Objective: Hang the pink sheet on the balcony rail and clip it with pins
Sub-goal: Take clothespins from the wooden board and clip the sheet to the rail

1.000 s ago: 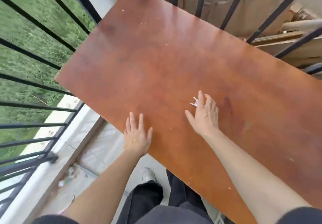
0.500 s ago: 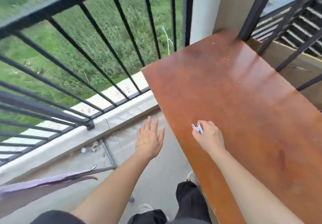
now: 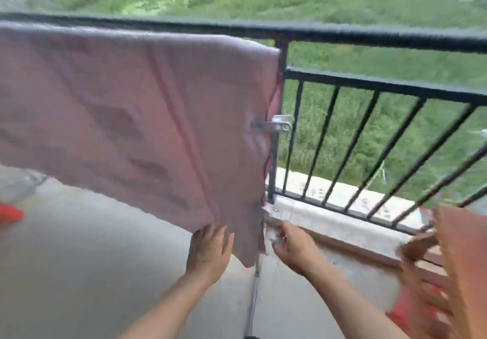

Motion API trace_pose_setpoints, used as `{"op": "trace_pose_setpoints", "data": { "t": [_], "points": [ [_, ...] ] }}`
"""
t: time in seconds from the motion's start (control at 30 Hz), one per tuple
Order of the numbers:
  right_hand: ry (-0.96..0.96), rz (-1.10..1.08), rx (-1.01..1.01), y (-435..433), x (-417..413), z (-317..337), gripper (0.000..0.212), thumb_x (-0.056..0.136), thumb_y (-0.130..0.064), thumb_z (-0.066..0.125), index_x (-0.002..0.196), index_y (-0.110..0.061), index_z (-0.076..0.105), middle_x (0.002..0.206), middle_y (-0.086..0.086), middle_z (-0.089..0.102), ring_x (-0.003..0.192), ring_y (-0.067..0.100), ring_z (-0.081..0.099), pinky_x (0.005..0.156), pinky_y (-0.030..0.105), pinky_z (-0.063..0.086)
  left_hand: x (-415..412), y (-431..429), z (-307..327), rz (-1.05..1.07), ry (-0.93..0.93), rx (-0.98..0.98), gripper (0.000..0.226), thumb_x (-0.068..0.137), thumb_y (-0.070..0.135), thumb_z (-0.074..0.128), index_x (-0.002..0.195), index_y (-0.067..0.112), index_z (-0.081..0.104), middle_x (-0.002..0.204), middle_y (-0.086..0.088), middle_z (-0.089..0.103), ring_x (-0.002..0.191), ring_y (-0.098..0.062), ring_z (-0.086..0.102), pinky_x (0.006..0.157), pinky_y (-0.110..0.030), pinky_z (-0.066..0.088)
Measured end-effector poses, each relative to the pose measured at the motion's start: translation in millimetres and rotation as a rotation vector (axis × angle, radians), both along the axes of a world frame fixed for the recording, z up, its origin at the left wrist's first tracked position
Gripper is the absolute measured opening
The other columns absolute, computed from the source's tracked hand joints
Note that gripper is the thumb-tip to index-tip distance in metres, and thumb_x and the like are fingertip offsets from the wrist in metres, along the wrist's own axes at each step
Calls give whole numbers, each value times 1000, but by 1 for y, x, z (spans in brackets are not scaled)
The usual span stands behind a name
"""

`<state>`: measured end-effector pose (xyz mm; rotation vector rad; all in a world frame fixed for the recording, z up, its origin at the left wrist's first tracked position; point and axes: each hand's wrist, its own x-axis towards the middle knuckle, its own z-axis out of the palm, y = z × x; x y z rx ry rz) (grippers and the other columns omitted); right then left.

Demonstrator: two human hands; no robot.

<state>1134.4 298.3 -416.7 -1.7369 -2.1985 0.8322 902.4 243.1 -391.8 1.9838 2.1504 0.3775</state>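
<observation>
Pink sheet [image 3: 126, 117] draped over balcony rail [image 3: 369, 37].
Left hand [image 3: 208, 251] spread open at near hem; right hand [image 3: 295, 249] curled, grip contents unclear.

Only the person's two forearms and hands show, coming up from the bottom edge of the view. Both forearms are bare: no sleeve, cuff, watch or strap covers any part that is in the picture, and neither wrist carries a band. The left hand [image 3: 208, 253] is bare too, with no glove and no ring that can be made out; its fingers are short and broad in this wide-angle view. The right hand [image 3: 295, 250] is likewise ungloved. Motion blur softens both hands, so nails and fine marks cannot be told. Clothing on the upper arms and body lies outside the frame.
</observation>
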Motion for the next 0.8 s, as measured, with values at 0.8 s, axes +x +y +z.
{"op": "trace_pose_setpoints", "data": {
  "t": [0.8],
  "points": [
    [611,571,136,75,-708,61,34,89,-33,68,122,-36,60,102,-18,59,91,-13,54,75,14,44,-590,-56,89,1010,148,121,68,98,57,19,156,22,16,165,-8,-3,150,-27,3,120,-51,5]
  ]
}}
